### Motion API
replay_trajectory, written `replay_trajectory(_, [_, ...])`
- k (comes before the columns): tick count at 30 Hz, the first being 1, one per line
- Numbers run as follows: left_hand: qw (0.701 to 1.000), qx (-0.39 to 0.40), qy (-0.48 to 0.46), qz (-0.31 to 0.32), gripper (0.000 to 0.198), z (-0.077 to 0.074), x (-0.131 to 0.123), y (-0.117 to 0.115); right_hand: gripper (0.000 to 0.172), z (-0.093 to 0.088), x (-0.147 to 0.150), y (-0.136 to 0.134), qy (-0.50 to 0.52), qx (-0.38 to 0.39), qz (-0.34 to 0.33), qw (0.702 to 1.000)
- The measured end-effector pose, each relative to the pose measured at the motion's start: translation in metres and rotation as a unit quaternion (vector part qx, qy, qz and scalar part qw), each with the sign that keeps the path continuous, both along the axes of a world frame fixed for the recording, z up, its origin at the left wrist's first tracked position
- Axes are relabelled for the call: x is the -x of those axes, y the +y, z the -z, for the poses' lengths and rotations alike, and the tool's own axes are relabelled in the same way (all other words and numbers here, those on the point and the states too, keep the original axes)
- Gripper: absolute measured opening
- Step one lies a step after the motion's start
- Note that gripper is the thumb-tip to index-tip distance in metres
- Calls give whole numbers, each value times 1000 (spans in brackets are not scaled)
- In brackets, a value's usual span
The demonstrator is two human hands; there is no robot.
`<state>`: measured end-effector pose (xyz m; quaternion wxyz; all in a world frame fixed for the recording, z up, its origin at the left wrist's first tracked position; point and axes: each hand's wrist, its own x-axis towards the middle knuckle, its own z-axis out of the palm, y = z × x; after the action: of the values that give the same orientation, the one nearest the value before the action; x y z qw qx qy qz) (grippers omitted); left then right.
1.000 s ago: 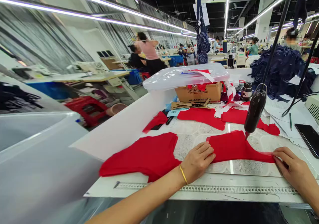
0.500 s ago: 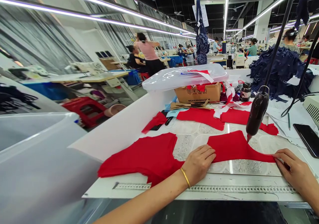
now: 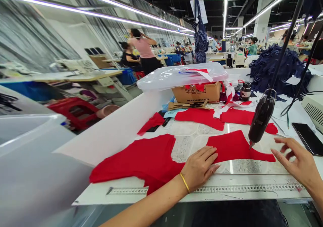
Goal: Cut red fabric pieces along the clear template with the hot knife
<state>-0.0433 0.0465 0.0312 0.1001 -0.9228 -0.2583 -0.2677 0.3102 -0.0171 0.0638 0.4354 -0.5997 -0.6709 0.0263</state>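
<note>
Left hand (image 3: 200, 168) flat on curved red cloth (image 3: 233, 146); right hand (image 3: 299, 163) spread, seemingly clear.

The left hand (image 3: 199, 168) hid the red fabric piece's (image 3: 234, 146) near corner; the frame's edge cut off the phone (image 3: 306, 137).

- fabric stack (image 3: 141, 159) lies left of fabric piece (image 3: 234, 146) on the bench (image 3: 121, 132).
- measuring tape (image 3: 247, 187) runs before both.
- cardboard box (image 3: 196, 92) sits behind, phone (image 3: 306, 137) at right.
</note>
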Motion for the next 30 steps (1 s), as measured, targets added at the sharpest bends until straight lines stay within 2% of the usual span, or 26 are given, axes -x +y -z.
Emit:
replay_trajectory(4, [999, 32, 16, 40, 40, -4, -23, -8, 68, -35, 48, 32, 102, -38, -41, 993])
replay_trajectory(5, [997, 45, 25, 58, 42, -4, -31, -11, 70, -41, 61, 41, 122, -40, -49, 991])
replay_trajectory(6, [994, 59, 35, 80, 45, -5, -41, -14, 65, -45, 72, 48, 142, -37, -49, 988])
replay_trajectory(8, [987, 88, 53, 122, 51, -4, -61, -20, 40, -50, 88, 59, 183, -18, -30, 982])
replay_trajectory(10, [978, 114, 70, 159, 56, -1, -79, -23, 28, -52, 94, 63, 206, -15, -12, 978])
replay_trajectory(14, [967, 130, 87, 199, 62, 2, -111, -23, 18, -54, 80, 57, 233, -39, 17, 972])
replay_trajectory(20, [968, 102, 71, 218, 71, 5, -143, -13, 25, -53, 49, 43, 218, -81, 100, 967])
replay_trajectory(26, [962, 121, 79, 230, 76, 14, -146, -11, 25, -45, 41, 33, 211, -99, 120, 965])
replay_trajectory(30, [958, 126, 85, 242, 75, 14, -142, -10, 24, -41, 39, 33, 206, -110, 133, 963])
